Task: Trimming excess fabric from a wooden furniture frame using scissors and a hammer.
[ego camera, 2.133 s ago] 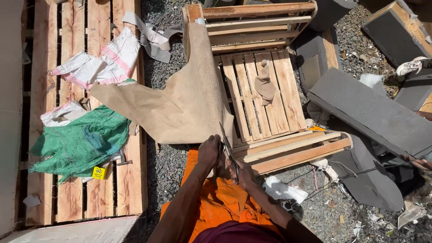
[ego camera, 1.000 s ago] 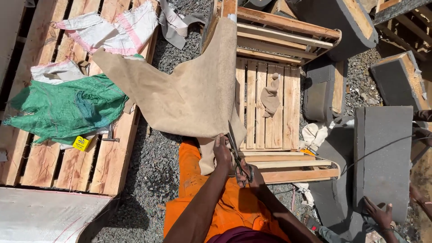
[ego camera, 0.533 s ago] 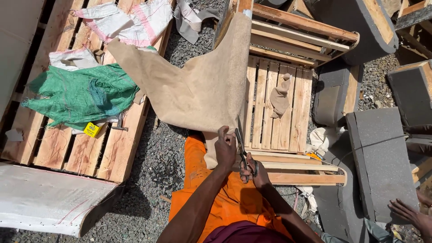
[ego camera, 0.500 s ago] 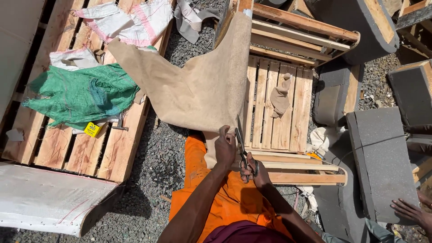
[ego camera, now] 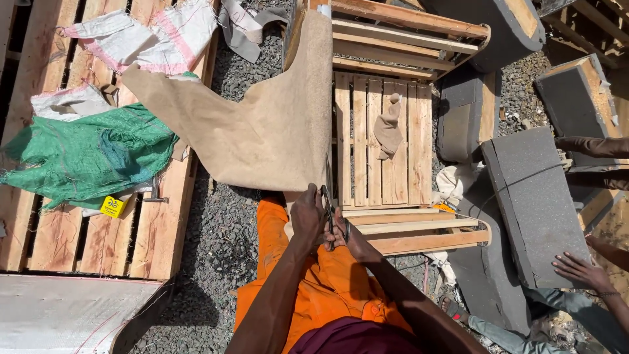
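I see gravel (ego camera: 223, 242) underfoot outdoors, with a pallet (ego camera: 72, 229) at left and a slatted frame (ego camera: 386, 151) ahead. My left hand (ego camera: 306, 216) has its fingers clamped on the tan cloth (ego camera: 262, 124) draped over the frame's edge. My right hand (ego camera: 350, 237) grips scissors (ego camera: 329, 206) at the cloth's lower edge. A green sack (ego camera: 85, 154) lies on the pallet.

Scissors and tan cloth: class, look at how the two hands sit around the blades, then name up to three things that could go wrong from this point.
1. The left hand grips the tan cloth right beside the scissors worked by the right hand; its fingers could get nicked.
2. The cloth drapes over the wooden frame and hangs loosely, so the cut may wander.
3. Another person's hand rests on a grey slab close by; crowding could jog the cutter.
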